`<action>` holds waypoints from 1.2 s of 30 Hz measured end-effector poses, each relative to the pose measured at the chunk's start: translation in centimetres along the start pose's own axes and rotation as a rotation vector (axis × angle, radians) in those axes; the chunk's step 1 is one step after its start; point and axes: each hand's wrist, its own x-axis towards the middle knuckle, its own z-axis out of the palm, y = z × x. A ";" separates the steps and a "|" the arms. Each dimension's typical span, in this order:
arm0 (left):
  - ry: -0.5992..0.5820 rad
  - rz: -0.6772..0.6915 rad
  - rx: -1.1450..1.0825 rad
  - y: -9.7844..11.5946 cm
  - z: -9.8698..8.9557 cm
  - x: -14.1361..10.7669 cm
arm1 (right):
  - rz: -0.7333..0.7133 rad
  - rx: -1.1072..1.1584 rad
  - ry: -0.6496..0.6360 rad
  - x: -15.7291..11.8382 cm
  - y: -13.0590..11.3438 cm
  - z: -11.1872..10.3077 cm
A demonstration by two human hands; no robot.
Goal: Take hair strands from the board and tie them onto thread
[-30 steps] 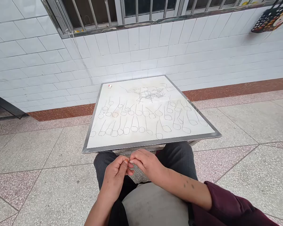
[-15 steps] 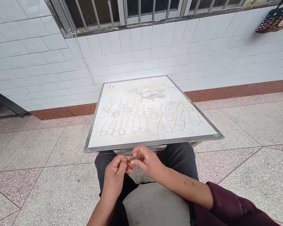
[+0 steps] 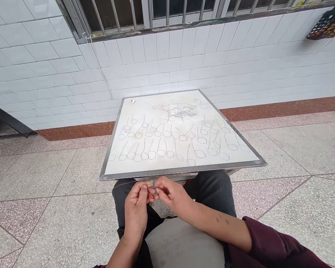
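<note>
Above my lap, just off the table's near edge, my left hand pinches a small tan piece that looks like a short wooden peg. A thin wire runs leftward from those fingers. Close beside it, my right hand has thumb and fingertips pressed together at what seems to be the wire's other end, too fine to make out surely. On the white table lie rows of thin wires bent into a loop with a long tail, such as this looped wire.
Toward the back of the table lies a tangled pile of wires. A small red and white object sits at the far left corner. Behind stands a tiled wall with a barred window; a dotted bag hangs at upper right.
My right hand has moved slightly down and its fingers have closed more tightly. More of the tan piece now shows between the hands. The view has shifted slightly.
</note>
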 end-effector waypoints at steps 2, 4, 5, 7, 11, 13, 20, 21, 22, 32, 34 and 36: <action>-0.001 -0.016 0.009 0.0 -0.1 0.1 | -0.064 -0.088 0.024 -0.1 0.2 0.1; -0.012 -0.028 0.020 0.0 -0.2 0.1 | -0.039 -0.074 0.011 -0.1 0.4 0.0; -0.021 -0.035 0.022 0.1 -0.2 0.1 | -0.001 -0.027 -0.003 0.0 0.4 -0.2; -0.050 -0.051 0.033 0.1 -0.3 0.0 | 0.051 0.065 -0.008 0.3 0.2 -0.7; -0.199 -0.108 0.091 0.1 0.0 -0.6 | 0.024 0.135 -0.056 1.7 -0.6 -2.6; -0.279 -0.162 0.080 0.1 0.3 -1.0 | 0.096 0.288 -0.236 2.5 -0.9 -3.5; -0.388 -0.309 -0.056 1.4 0.9 -2.0 | 0.368 0.974 -0.574 3.3 0.2 -3.8; -0.388 -0.323 -0.078 1.5 1.0 -2.0 | 0.378 1.019 -0.566 3.2 0.3 -3.7; -0.384 -0.334 -0.098 1.7 1.0 -2.1 | 0.385 1.054 -0.551 3.1 0.3 -3.5; -0.337 -0.351 -0.150 2.6 1.4 -2.2 | 0.392 1.115 -0.128 1.8 -2.1 -1.7; -0.338 -0.363 -0.140 2.6 1.5 -2.3 | 0.372 1.094 -0.037 1.8 -2.3 -1.6; -0.344 -0.377 -0.125 2.6 1.6 -2.4 | 0.349 1.071 0.033 1.9 -2.3 -1.6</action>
